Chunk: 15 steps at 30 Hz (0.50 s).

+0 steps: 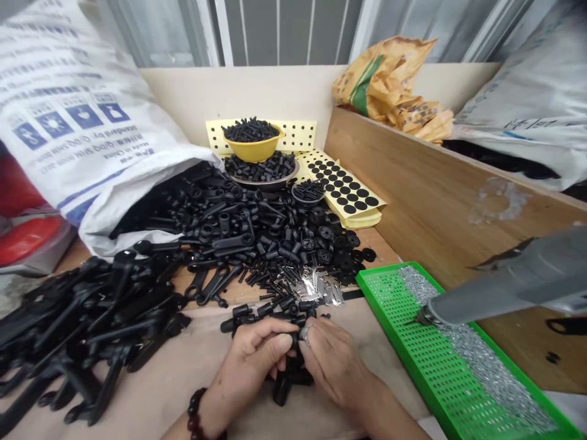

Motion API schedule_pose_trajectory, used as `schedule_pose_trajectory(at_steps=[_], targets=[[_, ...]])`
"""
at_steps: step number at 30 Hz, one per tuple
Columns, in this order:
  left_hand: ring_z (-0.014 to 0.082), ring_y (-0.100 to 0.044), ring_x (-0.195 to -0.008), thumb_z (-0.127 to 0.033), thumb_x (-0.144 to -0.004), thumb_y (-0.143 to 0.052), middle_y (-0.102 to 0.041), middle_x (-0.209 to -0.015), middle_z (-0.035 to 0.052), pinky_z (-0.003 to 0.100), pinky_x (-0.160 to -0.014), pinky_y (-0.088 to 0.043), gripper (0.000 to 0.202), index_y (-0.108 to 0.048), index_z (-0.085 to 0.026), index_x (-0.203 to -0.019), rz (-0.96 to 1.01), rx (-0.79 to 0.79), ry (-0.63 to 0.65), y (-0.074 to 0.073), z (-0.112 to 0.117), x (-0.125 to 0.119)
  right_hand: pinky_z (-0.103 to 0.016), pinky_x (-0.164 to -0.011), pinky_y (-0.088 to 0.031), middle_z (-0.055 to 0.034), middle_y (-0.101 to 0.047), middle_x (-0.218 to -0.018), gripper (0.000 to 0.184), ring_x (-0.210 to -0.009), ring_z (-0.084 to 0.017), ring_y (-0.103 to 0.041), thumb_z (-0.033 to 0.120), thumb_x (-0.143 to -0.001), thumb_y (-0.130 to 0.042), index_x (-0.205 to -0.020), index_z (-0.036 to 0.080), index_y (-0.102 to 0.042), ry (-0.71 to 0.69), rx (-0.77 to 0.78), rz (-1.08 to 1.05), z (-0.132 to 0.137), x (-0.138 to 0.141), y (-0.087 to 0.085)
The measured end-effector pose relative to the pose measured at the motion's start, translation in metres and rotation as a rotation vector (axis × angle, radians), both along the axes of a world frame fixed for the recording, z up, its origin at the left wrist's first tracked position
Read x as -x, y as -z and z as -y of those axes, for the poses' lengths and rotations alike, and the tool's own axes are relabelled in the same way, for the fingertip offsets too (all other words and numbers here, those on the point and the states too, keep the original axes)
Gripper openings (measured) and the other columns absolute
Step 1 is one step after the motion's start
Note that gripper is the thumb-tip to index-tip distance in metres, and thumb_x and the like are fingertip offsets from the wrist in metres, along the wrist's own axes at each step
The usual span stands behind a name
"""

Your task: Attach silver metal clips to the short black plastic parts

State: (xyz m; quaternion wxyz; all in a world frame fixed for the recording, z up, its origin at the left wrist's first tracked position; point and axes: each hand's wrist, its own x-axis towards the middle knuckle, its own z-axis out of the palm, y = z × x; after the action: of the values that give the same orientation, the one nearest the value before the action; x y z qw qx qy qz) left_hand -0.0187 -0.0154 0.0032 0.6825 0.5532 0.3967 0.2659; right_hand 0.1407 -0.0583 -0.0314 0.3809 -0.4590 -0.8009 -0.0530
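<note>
My left hand (257, 357) and my right hand (332, 360) meet near the table's front edge, fingers curled around a small black plastic part (288, 374) held between them. My right fingertips also pinch a small shiny metal piece (306, 333) against that part. Just beyond the hands lie a few short black cylinders (257, 311) and a heap of small silver metal clips (316, 287).
A big pile of black plastic levers (92, 318) spreads left from a torn white sack (82, 134). A yellow bowl (254, 150) of black screws, a dark dish, yellow sticker sheets (348, 192), a green perforated tray (413, 348) with tiny screws and a grey power screwdriver (504, 287) stand right.
</note>
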Motion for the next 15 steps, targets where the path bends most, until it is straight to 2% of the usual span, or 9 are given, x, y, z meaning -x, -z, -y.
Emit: schedule_pose_trajectory(at_steps=[4,7,12,15], targets=[[0.0064,-0.046,-0.044,-0.045,-0.069,-0.066,-0.061,-0.059,0.0013,0.017,-0.041,-0.035,0.035,-0.066,-0.013,-0.082,0.037,0.133,-0.040,0.002,0.003,-0.002,-0.029,-0.056,-0.036,-0.0026,-0.048,-0.061,0.029,-0.059,-0.016,-0.043,0.012,-0.092,-0.022,-0.071,0.019,-0.041,-0.056,0.026,-0.020,0.002,-0.001,0.000],[0.0067,-0.046,-0.045,-0.045,-0.069,-0.066,-0.059,-0.058,0.0002,0.016,-0.042,-0.035,0.033,-0.065,-0.013,-0.079,0.030,0.102,-0.076,0.004,0.006,-0.003,-0.029,-0.056,-0.036,-0.0019,-0.048,-0.060,0.030,-0.056,-0.016,-0.043,0.015,-0.093,-0.020,-0.071,0.020,-0.040,-0.031,0.065,-0.051,0.003,0.002,0.001],[0.0095,-0.049,-0.048,-0.038,-0.078,-0.059,-0.054,-0.053,-0.0026,0.019,-0.046,-0.041,0.023,-0.065,-0.015,-0.081,-0.041,-0.247,-0.067,0.003,0.010,-0.003,-0.025,-0.052,-0.036,-0.0016,-0.053,-0.060,0.031,-0.053,-0.013,-0.049,0.019,-0.094,-0.019,-0.072,0.020,-0.042,-0.075,0.285,-0.302,0.007,0.010,0.002],[0.0118,-0.057,-0.058,-0.024,-0.084,-0.053,-0.063,-0.067,0.0008,0.021,-0.056,-0.047,0.013,-0.064,-0.017,-0.082,-0.079,-0.511,-0.053,0.002,0.012,-0.003,-0.025,-0.051,-0.036,-0.0001,-0.052,-0.057,0.033,-0.050,-0.013,-0.050,0.024,-0.096,-0.019,-0.072,0.020,-0.043,-0.011,0.325,-0.400,0.013,0.015,0.002]])
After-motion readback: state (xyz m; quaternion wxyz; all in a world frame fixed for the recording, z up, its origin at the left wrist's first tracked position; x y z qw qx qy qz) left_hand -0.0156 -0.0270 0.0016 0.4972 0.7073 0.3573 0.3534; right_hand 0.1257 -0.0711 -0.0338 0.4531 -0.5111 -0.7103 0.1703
